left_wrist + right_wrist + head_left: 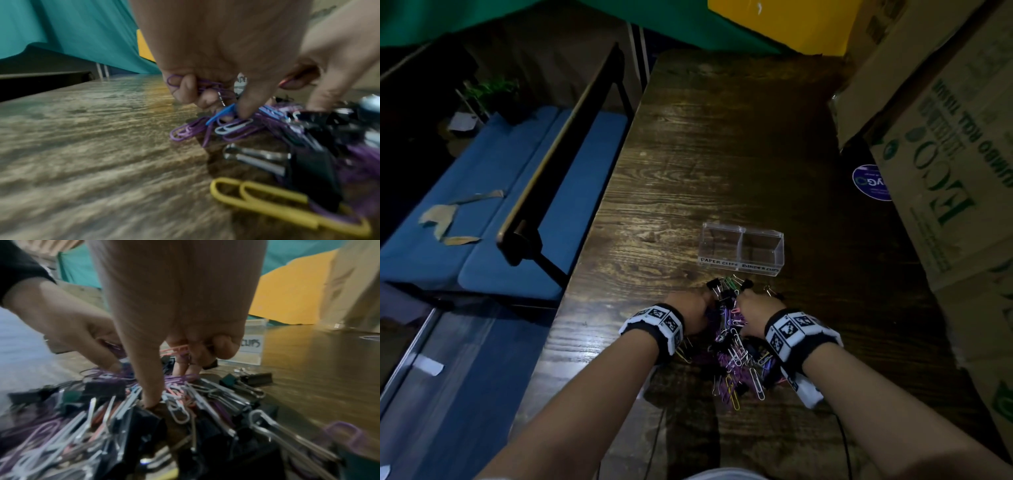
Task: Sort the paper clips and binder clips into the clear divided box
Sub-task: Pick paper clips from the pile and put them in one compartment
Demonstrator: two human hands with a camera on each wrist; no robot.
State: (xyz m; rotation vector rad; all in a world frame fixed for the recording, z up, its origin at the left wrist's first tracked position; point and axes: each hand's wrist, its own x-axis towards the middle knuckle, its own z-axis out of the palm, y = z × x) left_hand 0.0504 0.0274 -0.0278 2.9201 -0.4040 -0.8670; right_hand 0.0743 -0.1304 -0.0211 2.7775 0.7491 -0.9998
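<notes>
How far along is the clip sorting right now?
Barely started. Both compartments of the clear divided box look empty. In hand: the left hand holds purple paper clips, and the right hand holds pink ones in its curled fingers. Left: nearly the whole mixed pile on the table.

Bare desk (722,154) stretched beyond the clear box (743,248) and to its left, open for a reach. The heap of clips (732,339) lay just in front of the box, with only a narrow strip of wood between them. Cardboard cartons (945,154) walled the right side. On the left the desk edge dropped to a blue bench (493,205).
</notes>
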